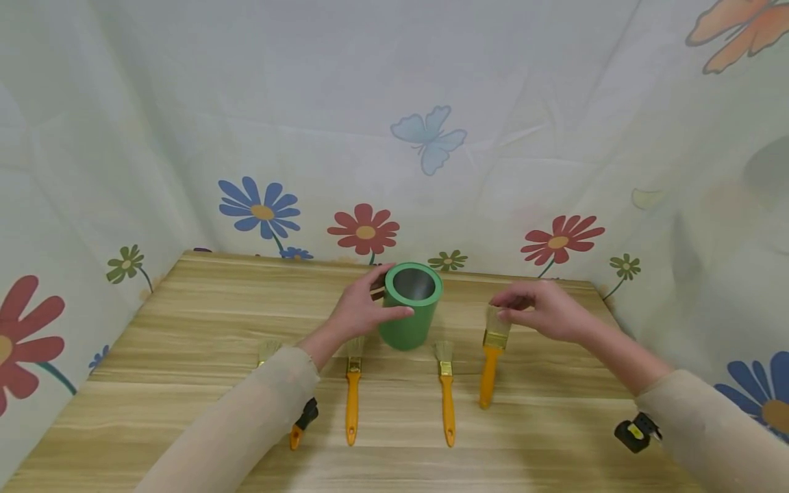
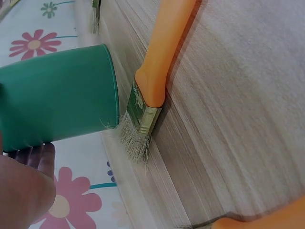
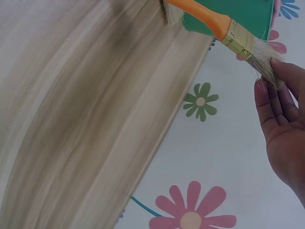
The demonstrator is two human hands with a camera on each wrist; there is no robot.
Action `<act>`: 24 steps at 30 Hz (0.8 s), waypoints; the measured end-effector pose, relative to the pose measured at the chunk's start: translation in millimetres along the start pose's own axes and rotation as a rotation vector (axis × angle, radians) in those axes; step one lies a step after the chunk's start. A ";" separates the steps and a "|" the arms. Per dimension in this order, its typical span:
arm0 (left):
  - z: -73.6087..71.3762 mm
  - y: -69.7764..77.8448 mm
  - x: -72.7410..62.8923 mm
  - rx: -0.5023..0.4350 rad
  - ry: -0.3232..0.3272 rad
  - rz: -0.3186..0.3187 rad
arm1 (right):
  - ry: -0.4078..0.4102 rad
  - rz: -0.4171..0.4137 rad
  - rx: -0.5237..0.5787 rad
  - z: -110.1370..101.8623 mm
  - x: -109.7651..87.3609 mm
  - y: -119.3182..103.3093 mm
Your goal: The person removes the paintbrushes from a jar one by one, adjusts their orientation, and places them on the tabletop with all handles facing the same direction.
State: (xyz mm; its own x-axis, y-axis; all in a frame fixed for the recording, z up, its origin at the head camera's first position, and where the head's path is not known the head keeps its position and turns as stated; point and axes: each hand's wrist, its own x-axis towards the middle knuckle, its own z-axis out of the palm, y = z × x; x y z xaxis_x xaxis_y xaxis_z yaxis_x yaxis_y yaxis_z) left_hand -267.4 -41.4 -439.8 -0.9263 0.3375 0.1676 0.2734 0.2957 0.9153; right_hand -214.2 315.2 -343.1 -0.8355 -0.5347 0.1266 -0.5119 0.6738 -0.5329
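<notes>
My left hand grips a green cylindrical holder by its side, thumb at the front near the rim. The holder stands upright on the table, and its dark inside looks bare. At the right, my right hand pinches a paintbrush by its bristles, with the orange handle pointing down toward me. In the right wrist view, thumb and fingertips meet on the pale bristles. Two more paintbrushes, one left and one right, lie in front of the holder. Another paintbrush is partly hidden by the left sleeve.
The wood-grain table reaches back to a white curtain printed with flowers and butterflies. Black wrist cameras show beside both sleeves, the right one over the table's right side.
</notes>
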 end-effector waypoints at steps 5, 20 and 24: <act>-0.3 -0.5 0.0 -0.003 0.001 -0.006 | -0.040 0.014 0.011 11.3 1.8 8.2; -0.6 0.7 -0.4 0.006 -0.004 -0.006 | -0.118 0.054 0.070 44.5 0.0 39.5; -0.8 0.0 0.6 0.006 -0.002 -0.007 | -0.117 0.068 0.080 52.2 -0.6 46.8</act>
State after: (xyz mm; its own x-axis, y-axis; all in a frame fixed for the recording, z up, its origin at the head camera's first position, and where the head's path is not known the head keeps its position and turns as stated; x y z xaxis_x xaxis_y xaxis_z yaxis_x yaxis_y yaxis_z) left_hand -268.2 -41.9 -439.5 -0.9276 0.3375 0.1602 0.2683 0.3034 0.9143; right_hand -227.2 320.5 -411.8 -0.8366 -0.5478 -0.0079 -0.4332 0.6703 -0.6025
